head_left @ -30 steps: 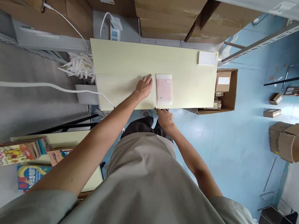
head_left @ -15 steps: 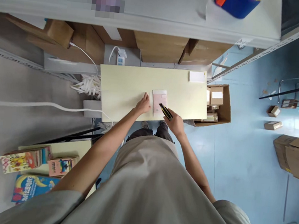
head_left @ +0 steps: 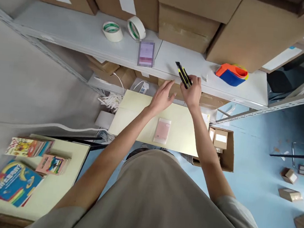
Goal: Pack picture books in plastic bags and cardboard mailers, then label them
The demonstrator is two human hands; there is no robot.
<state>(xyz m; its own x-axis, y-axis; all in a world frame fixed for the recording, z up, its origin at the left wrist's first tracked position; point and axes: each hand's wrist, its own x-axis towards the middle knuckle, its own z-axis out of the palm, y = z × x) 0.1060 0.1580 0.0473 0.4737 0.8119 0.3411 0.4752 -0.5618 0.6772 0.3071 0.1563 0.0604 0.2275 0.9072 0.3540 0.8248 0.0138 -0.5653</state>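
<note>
My right hand (head_left: 193, 93) is closed round a black and yellow utility knife (head_left: 183, 75), raised at the front edge of the grey metal shelf (head_left: 171, 59). The knife points up and to the left. Just left of it my left hand (head_left: 162, 97) is held up with thumb and fingers apart and nothing in it. Below both hands, a pink booklet (head_left: 162, 130) lies flat on the pale yellow table (head_left: 130, 115), apart from them. An orange and blue tape dispenser (head_left: 232, 75) stands on the shelf, to the right of the knife.
Two tape rolls, a near one (head_left: 112, 32) and another (head_left: 136, 28), lie on the shelf beside a blurred purple item (head_left: 146, 53). Cardboard boxes (head_left: 188, 27) line its back. An open carton (head_left: 229, 151) stands right of the table. Books (head_left: 15, 183) lie on a side table at left.
Both hands have risen from the table to the shelf edge, the right one carrying the utility knife. The pink booklet stays on the table. The view has tilted up to show more shelf.
</note>
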